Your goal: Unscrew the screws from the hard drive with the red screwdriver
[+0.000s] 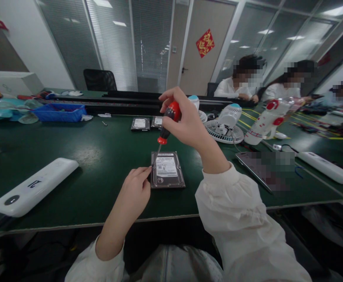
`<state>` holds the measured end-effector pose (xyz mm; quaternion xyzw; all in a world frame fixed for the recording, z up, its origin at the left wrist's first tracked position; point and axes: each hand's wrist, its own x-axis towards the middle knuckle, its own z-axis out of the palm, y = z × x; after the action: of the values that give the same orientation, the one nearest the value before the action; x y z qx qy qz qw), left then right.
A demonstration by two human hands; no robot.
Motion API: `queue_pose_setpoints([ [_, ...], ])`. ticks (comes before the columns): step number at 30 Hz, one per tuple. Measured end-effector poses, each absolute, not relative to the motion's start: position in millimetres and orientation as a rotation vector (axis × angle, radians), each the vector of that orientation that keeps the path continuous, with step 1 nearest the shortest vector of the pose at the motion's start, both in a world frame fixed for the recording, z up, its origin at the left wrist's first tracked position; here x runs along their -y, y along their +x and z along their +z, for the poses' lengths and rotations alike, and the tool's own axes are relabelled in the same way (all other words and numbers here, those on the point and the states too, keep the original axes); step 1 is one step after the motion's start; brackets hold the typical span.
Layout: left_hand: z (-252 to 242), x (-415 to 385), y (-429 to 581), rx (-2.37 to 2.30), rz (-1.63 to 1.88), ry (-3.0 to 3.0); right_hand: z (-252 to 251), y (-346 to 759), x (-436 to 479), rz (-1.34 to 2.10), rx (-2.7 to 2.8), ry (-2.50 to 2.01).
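Note:
A hard drive lies flat on the green table in front of me, its white label facing up. Above it, my right hand is wrapped round the red and black handle of a screwdriver. The slanting shaft runs down to the left edge of the drive. My left hand is at that same edge, its fingers closed and their tips beside the screwdriver's tip. What the left fingertips pinch, if anything, is too small to make out.
Two more hard drives lie behind. White fans, a patterned bottle and a flat dark device are to the right. A blue tray and a long white device are at left. Co-workers sit at far right.

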<state>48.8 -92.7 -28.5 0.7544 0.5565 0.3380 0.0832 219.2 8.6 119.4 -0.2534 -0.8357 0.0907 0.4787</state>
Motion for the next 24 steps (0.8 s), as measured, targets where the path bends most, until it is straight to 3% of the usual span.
queue_pose_setpoints([
  [24, -27.8, 93.2, 48.8, -1.669, 0.995, 2.239, 116.6, 219.7, -10.4, 0.196, 2.052, -0.622],
])
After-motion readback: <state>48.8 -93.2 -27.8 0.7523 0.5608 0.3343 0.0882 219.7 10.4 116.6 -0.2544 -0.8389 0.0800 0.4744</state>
